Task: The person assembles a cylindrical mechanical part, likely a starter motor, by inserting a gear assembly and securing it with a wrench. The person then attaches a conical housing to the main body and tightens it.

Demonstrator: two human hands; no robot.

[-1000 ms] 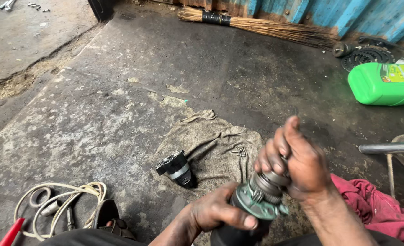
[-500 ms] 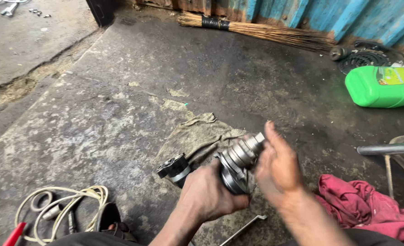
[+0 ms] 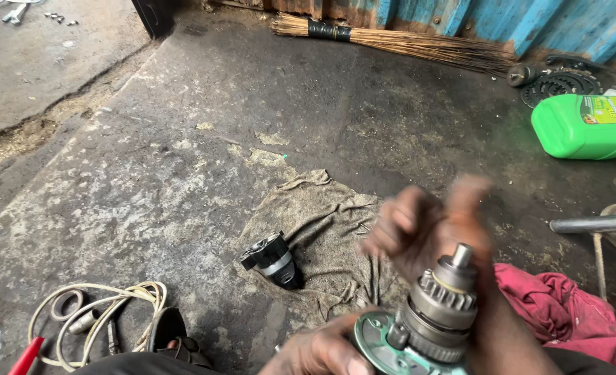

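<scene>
A metal gear assembly (image 3: 433, 316) with a toothed pinion, a short shaft tip and a greenish flange stands upright at the bottom of the view. My left hand (image 3: 318, 351) grips it from below at the flange. My right hand (image 3: 426, 226) is blurred just above and behind the shaft, fingers spread, touching nothing I can make out. A small black and silver cylindrical part (image 3: 272, 260) lies on a dirty grey rag (image 3: 322, 215) on the concrete floor, left of my hands.
A red cloth (image 3: 572, 312) lies at the right, with a metal pipe (image 3: 593, 223) above it. A green plastic jug (image 3: 586, 126) lies on its side at the far right. A broom (image 3: 391, 40) rests by the blue wall. A coiled white cable (image 3: 99, 312) is at the lower left.
The gear assembly has been turned from tilted to upright and lowered toward the bottom of the view. My right hand has come off it and is moving above it.
</scene>
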